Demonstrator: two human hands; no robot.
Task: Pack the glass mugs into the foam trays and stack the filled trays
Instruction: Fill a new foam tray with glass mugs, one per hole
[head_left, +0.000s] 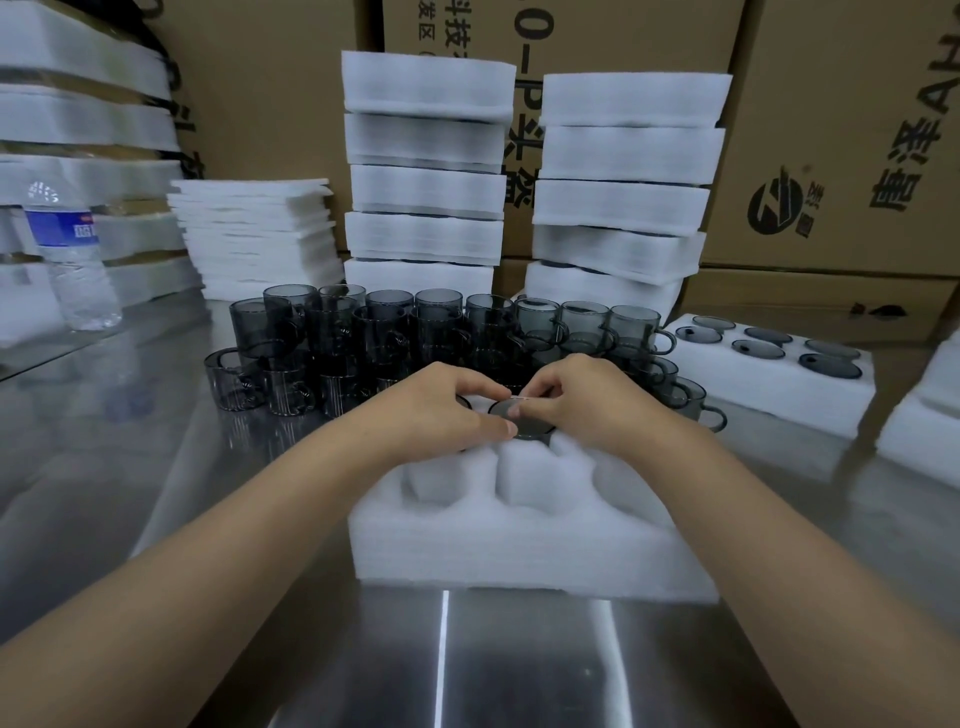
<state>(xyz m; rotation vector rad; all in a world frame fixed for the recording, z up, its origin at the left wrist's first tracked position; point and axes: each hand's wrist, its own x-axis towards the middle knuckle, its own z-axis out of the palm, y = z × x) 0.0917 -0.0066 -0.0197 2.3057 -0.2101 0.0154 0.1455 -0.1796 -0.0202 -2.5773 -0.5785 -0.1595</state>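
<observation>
**Item:** glass mug (523, 423), smoked grey, sitting mouth-up in a far-row pocket of the foam tray (519, 545), with only its rim showing above the foam.

**Hands:** the left hand (441, 410) is curling over the mug's left side, thumb lying against the rim. The right hand (589, 400) is pinching the far edge of the rim with bent fingers (543, 388). Both are gripping the mug. A second dark rim is peeking out beneath the left hand; whether that one is seated cannot be told.

**Handling note:** the step in hand is judged to be seating the mug. It is likely going best with even downward pressure on both sides of the rim and the handle turned toward its notch, until the rim is lying level with the foam. The near pockets are standing empty.

**Surroundings:**
- Loose mugs (405, 332) are waiting just behind the tray.
- A filled tray (769, 395) is lying to the right.
- Tray stacks (426, 171) are standing farther back against cardboard cartons (831, 130).
- Foam sheets (254, 234) and a water bottle (72, 260) are sitting at the left.
- A steel surface (519, 665) is carrying everything.
</observation>
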